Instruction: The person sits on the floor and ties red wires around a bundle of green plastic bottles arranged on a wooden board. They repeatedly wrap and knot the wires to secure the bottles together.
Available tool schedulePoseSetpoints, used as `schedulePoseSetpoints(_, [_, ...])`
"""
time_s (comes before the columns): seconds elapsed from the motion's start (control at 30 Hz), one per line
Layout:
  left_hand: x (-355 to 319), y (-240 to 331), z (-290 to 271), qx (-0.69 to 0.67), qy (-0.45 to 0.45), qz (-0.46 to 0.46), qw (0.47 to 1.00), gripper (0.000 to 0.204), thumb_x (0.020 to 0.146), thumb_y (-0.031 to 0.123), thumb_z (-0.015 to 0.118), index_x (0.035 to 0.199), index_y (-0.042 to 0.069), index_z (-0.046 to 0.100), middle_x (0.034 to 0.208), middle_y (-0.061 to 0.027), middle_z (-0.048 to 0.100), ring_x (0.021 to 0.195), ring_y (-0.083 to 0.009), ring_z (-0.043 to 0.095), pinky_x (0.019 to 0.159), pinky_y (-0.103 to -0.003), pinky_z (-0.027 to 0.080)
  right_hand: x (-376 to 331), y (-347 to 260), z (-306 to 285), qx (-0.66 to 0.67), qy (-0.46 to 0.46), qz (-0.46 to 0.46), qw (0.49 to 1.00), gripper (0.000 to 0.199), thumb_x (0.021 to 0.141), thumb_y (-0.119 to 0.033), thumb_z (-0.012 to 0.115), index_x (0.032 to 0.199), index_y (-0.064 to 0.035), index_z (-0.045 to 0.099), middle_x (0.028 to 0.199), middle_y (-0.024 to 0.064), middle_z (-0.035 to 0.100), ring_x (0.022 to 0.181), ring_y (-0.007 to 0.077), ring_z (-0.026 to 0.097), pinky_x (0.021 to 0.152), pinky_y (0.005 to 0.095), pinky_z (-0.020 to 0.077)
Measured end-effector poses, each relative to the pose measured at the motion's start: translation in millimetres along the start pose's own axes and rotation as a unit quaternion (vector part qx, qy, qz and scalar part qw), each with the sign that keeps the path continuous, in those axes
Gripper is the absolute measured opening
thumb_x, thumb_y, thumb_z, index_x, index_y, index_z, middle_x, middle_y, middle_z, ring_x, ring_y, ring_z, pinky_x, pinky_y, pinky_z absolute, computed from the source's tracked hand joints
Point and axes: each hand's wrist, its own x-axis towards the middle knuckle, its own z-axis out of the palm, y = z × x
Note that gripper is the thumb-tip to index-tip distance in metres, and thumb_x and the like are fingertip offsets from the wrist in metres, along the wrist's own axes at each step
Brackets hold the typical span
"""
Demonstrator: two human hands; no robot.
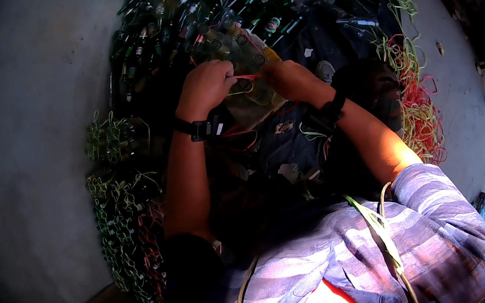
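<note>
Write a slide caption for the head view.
The left hand and right hand hold red string between them by a cluster of bottles, before a heap of green bottles.

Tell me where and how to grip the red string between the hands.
Best pinched, I'd judge, mid-span on the red string between the left hand and right hand, coming from above. It is thin and nearly straight there, its upper side uncovered, while fingers hide both ends of that span.
</note>
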Motion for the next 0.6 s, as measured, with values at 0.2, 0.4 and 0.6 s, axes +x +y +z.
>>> schedulePoseSetpoints(0.2, [3, -4, -3, 0.045, 0.053, 0.02, 0.997, 0.015, 0.084, 0.013, 0.077, 0.087, 0.006, 0.064, 0.089, -0.0112, 0.063, 0.092, -0.0364, 0.061, 0.077, -0.047, 0.049, -3, 1, -4, 0.022, -0.001, -0.026, 0.999, 0.019, 0.098, -0.019, 0.061, 0.11, -0.0069, 0.071, 0.096, 0.0227, 0.07, 0.094, 0.0447, 0.067, 0.077, 0.0506, 0.0547])
schedulePoseSetpoints(0.4, [6, -7, -4, 0.08, 0.088, 0.04, 0.992, 0.013, 0.085, 0.011, 0.076, 0.09, 0.005, 0.065, 0.091, -0.0116, 0.066, 0.094, -0.0368, 0.062, 0.078, -0.048, 0.049, -4, -7, -7, 0.042, -0.005, -0.021, 0.999, 0.024, 0.093, -0.013, 0.06, 0.115, -0.0096, 0.07, 0.097, 0.0222, 0.071, 0.094, 0.0438, 0.068, 0.077, 0.0517, 0.0544])
schedulePoseSetpoints(0.6, [9, -19, -2, 0.012, 0.078, 0.011, 0.997, 0.011, 0.088, 0.01, 0.072, 0.096, 0.005, 0.065, 0.087, -0.0161, 0.068, 0.088, -0.0401, 0.065, 0.074, -0.049, 0.05, -6, -5, 3, 0.049, 0.006, -0.032, 0.998, 0.029, 0.088, -0.008, 0.06, 0.115, -0.0079, 0.068, 0.099, 0.0213, 0.072, 0.095, 0.0438, 0.069, 0.077, 0.0527, 0.0543])
